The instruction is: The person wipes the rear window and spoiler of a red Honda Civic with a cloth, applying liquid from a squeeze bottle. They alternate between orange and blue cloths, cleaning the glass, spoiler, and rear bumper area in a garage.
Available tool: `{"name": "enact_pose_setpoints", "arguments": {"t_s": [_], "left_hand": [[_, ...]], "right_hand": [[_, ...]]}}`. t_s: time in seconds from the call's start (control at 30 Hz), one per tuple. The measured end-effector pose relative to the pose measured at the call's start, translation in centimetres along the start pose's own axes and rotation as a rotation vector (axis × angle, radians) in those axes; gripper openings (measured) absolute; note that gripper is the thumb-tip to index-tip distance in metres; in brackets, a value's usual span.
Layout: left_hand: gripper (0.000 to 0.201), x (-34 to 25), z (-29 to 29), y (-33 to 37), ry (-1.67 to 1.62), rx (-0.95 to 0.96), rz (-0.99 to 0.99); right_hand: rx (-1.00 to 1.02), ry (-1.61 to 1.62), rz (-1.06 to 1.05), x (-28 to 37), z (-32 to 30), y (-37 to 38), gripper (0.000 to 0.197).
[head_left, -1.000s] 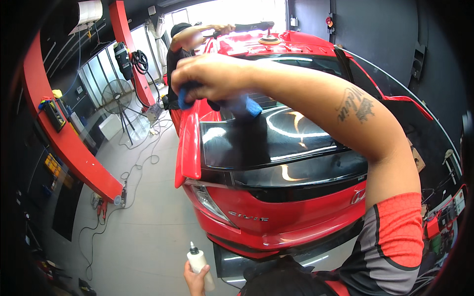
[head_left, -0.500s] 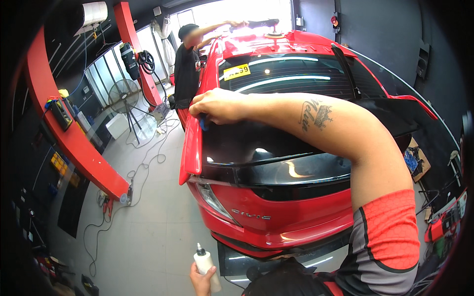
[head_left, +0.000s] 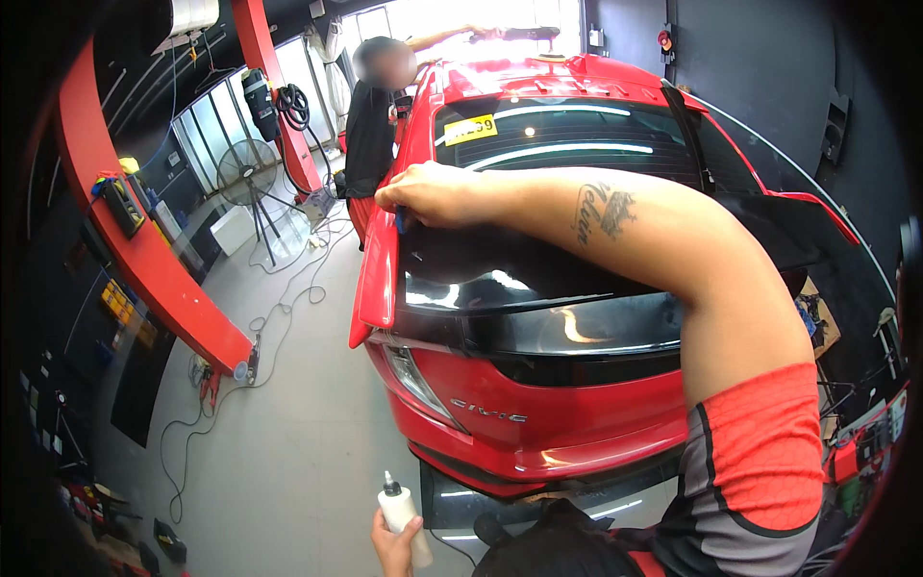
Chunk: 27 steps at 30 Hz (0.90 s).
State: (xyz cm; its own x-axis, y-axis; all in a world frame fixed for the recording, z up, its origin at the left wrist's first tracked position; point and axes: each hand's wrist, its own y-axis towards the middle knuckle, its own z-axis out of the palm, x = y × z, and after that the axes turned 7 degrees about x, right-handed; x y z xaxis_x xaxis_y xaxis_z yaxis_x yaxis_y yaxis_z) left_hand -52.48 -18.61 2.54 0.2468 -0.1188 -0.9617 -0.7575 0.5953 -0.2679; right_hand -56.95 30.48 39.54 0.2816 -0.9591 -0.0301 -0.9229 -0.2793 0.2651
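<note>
My right hand is stretched across the rear of a red car. Its fingers are closed over the upper part of the red end piece of the rear spoiler. A bit of a small blue pad shows under the fingers; the rest is hidden by the hand. Low in the view, my left hand is wrapped round a squeeze bottle with off-white contents and a black, pointed nozzle cap. The bottle is held nearly upright, above the grey floor and apart from the car.
A co-worker in dark clothes stands at the car's left side, an arm reaching over the roof with a polisher. Cables trail over the floor. Red posts and a stand fan are at left.
My right hand has shifted slightly up along the spoiler end piece. The left hand still grips the bottle. The co-worker's head has moved a little right and down.
</note>
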Motion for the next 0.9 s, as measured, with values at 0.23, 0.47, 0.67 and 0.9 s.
{"name": "enact_pose_setpoints", "arguments": {"t_s": [0.23, 0.47, 0.67, 0.9], "left_hand": [[0.064, 1.1, 0.4, 0.6, -0.008, 0.013, 0.020], [0.064, 1.4, 0.3, 2.7, 0.054, 0.046, 0.042], [0.064, 1.1, 1.5, 4.5, 0.015, 0.111, 0.064], [0.066, 0.1, 2.0, 4.5, 0.017, 0.105, 0.027]], "right_hand": [[0.107, -0.016, -0.133, 4.2, -2.1, -1.7, 0.035], [-0.009, -0.072, -0.331, 10.4, -2.0, -4.2, 0.028], [-0.065, -0.153, -0.386, 9.8, -1.9, -3.7, 0.024], [0.034, -0.207, -0.392, 8.8, -2.6, -3.1, 0.027]]}}
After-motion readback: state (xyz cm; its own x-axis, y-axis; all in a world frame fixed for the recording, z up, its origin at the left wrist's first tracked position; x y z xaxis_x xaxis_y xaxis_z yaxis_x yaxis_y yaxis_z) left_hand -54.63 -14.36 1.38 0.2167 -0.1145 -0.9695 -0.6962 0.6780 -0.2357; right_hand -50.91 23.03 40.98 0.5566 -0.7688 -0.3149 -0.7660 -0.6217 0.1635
